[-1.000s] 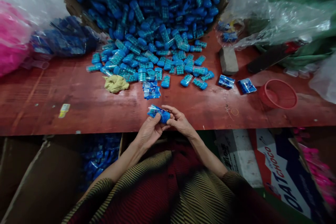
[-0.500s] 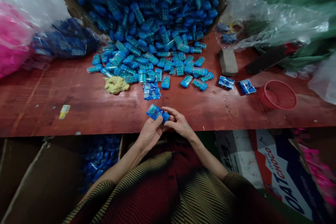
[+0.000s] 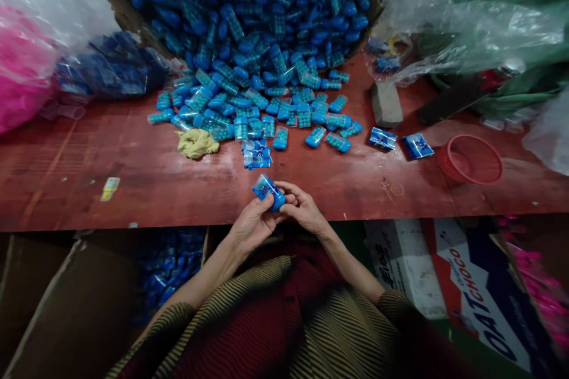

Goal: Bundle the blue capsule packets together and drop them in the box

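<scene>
Over the table's near edge, both my hands are closed on one small blue plastic bottle point(image 3: 278, 202) with a blue printed label sleeve point(image 3: 264, 188) at it. Whether the sleeve goes fully around is hard to tell. My left hand point(image 3: 255, 219) has its thumb pressed on the sleeve. The fingers of my right hand point(image 3: 304, 207) grip the bottle's rounded blue end. Just beyond lies a small stack of blue printed sleeves point(image 3: 256, 157). Behind it spreads a heap of similar clear-and-blue bottles point(image 3: 222, 100) with turquoise beads inside.
A lump of yellow cloth or putty point(image 3: 198, 143) lies left of the stack. To the right are a grey block point(image 3: 386, 105), two blue packs point(image 3: 383, 138), a red plastic basket point(image 3: 471, 160) and a dark cylinder point(image 3: 453, 100). Cardboard boxes stand below the red table point(image 3: 146, 189).
The bottle and sleeve have turned in my fingers, and more of the rounded blue end now shows. My hands have barely shifted; the things on the table lie as before.
</scene>
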